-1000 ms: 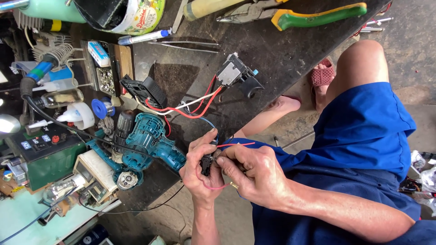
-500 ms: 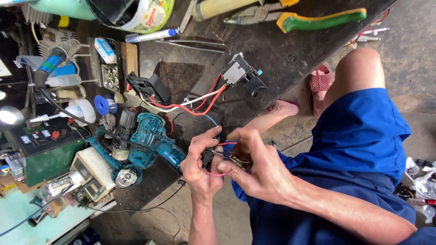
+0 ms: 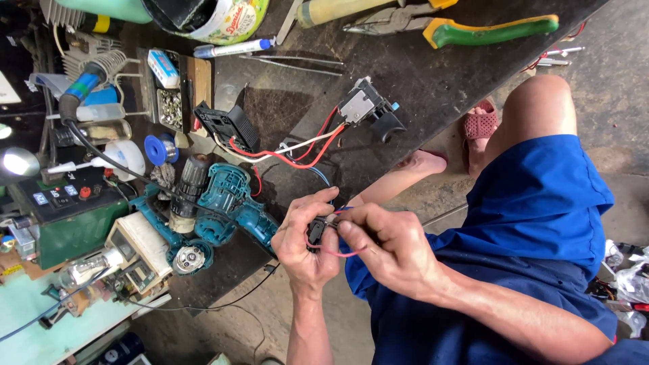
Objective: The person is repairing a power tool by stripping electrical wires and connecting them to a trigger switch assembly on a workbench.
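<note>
— Where was the small black part [image 3: 316,231]?

— Between both hands, just off the desk [image 3: 433,74] edge, at about seven o'clock from the teal drill body [image 3: 233,203]. The left hand [image 3: 305,247] was curled around it from below, fingers closed on it. The right hand [image 3: 387,245] came in from three o'clock, thumb and forefinger pinched shut at the part's right side, where a thin red wire [image 3: 338,253] looped out underneath.

— Could you tell which hand actually bore the part?

— Both touched it; the left wrapped more of it. How the wire joined the part, I could not tell.

— And what lay around?

— A black switch block [image 3: 370,111] sat on the desk at one o'clock from the hands, with red and white leads [image 3: 297,150] running to a black connector plate [image 3: 226,126] at eleven o'clock. Green-handled pliers [image 3: 473,28] lay far up at twelve to one o'clock.

— Any change from half a second before?

— Little. The hands had stayed together on the part at the same spot below the drill. The right hand's fingers had shifted slightly over the part, and the red wire hung lower beneath them. The switch block and leads had not moved on the desk.
</note>
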